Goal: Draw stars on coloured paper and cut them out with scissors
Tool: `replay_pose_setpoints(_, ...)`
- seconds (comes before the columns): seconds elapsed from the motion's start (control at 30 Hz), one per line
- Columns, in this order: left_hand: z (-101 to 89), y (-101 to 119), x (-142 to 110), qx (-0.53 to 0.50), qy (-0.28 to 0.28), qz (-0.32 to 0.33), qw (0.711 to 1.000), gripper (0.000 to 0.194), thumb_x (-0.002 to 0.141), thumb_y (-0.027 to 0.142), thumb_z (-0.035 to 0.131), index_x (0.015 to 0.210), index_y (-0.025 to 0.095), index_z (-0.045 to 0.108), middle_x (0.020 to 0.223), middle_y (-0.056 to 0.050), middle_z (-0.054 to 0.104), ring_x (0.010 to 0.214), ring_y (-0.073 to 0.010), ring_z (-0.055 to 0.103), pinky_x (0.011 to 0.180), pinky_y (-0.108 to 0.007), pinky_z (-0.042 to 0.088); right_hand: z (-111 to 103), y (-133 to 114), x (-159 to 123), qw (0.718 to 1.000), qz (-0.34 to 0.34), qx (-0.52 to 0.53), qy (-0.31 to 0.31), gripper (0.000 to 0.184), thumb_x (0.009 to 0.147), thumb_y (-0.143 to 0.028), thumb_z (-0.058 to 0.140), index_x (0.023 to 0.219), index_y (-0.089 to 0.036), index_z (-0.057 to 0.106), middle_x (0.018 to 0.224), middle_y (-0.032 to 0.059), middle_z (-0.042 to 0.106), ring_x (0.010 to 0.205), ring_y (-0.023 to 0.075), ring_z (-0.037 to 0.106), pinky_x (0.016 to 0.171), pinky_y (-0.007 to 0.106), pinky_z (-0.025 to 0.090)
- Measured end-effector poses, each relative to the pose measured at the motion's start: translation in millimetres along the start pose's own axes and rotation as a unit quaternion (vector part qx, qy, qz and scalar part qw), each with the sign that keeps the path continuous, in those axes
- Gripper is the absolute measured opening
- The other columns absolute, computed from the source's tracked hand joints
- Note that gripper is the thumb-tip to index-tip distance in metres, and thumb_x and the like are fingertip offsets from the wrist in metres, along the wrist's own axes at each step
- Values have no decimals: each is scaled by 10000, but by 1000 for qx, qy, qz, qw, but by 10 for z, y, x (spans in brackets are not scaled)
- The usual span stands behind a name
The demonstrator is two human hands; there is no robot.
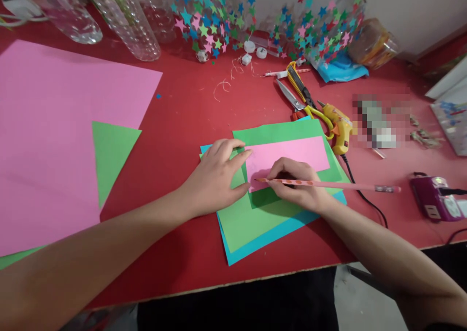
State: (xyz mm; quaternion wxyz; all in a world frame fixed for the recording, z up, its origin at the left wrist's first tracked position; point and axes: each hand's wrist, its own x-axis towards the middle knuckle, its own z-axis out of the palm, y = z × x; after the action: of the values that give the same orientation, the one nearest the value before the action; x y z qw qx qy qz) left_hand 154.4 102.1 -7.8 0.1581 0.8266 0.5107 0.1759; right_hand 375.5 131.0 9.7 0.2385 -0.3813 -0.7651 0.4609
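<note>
My right hand (295, 185) is closed on a pink pencil (343, 185) with orange dots, its tip at the left edge of a pink paper strip (292, 153). My left hand (215, 175) rests with fingers stretched flat on the green paper, its fingertips touching the strip's left end. The strip lies on a dark green sheet (277, 131), over a lighter green sheet (244, 221) and a blue sheet (262, 241), all stacked on the red table (182, 112).
A big pink sheet (47, 136) with a green triangle (109, 151) lies at the left. Scissors (295, 100), a yellow cutter (297, 80) and a yellow glue gun (339, 124) lie behind the stack. Star-covered plastic bottles (215, 15) stand at the back; a purple device (434, 197) is at the right.
</note>
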Motion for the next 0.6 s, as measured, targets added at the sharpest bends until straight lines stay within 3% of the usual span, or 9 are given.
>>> replay_pose_setpoints(0.17, 34, -1, -6, 3, 11, 1, 1000, 541, 873, 375, 586, 1345, 120, 515, 1337, -167, 451, 1230, -324, 415, 1025, -505, 409, -2, 32, -18, 998, -48, -19, -30, 67, 778, -111, 569, 777, -178, 575, 644, -39, 570, 513, 67, 438, 488, 195, 341)
replay_pose_setpoints(0.3, 37, 2, -2, -10, 15, -1, 1000, 548, 882, 411, 559, 1342, 116, 522, 1328, -172, 463, 1224, -331, 429, 1030, -508, 409, 7, 52, 1, 994, -97, -42, -17, 98, 776, -87, 554, 730, -171, 573, 635, -32, 577, 517, 61, 470, 503, 186, 367)
replay_pose_setpoints(0.6, 17, -3, -6, -7, 11, 3, 1000, 558, 858, 386, 569, 1333, 95, 529, 1319, -188, 461, 1220, -354, 434, 1044, -541, 389, -10, 69, 1, 996, -76, -31, -41, 105, 808, -95, 550, 744, -173, 581, 648, -28, 591, 544, 63, 514, 519, 175, 398)
